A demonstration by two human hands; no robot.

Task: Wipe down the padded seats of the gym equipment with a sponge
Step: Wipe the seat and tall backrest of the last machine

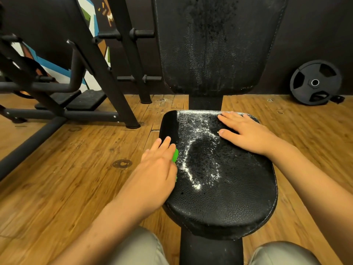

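A black padded seat (225,197) fills the middle of the view, streaked with white foam in its centre and far half. A narrow strip at its far left looks clean and dark. My left hand (158,165) lies over a green sponge (175,155) at the seat's left edge, fingers straight on top of it; only a sliver of the sponge shows. My right hand (246,131) rests flat on the far right of the seat, fingers spread. The upright black back pad (214,44) behind the seat carries wet speckles and drips.
Wooden floor (76,169) surrounds the seat. A black machine frame (107,77) with pegs and a footplate stands at the left. A weight plate (315,83) leans on the dark wall at the right. My knees show at the bottom edge.
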